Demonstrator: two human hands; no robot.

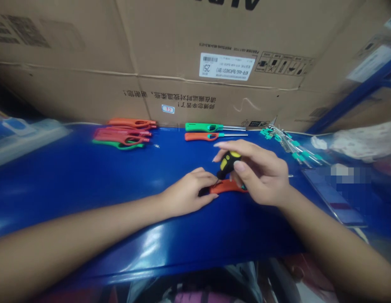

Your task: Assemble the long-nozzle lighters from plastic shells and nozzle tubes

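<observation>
Where the 2 hands are meeting: an orange lighter body [228,186] is lying flat on the blue table [88,181], at mid-table towards the near edge, right beneath both sets of fingers.
Long axis: the body is running left to right across the view — its left end is sitting under the left hand, and its right end is disappearing beneath the right hand.
Left hand [186,195]: it is resting on the table with its fingers curled close together, thumb and fingertips pinching the body's left end and pinning it down.
Right hand [261,176]: it is gripping a black-and-yellow tool [228,162] between thumb and bunched fingers, with the index finger reaching over the top.
Tool: it is leaning, its lower end pointing down at the body's middle. The fingers are hiding the tip, so contact cannot be told.
Nearer hand: the left is lying on the body outright — the right is hovering just above it with the tool between.
Far edge: a stack of coloured shells [122,134] at left, a green lighter [203,127] and an orange lighter [202,136] in the middle, and a heap of metal tubes [290,145] at right are lying well apart from the hands, in front of cardboard boxes [183,54].
</observation>
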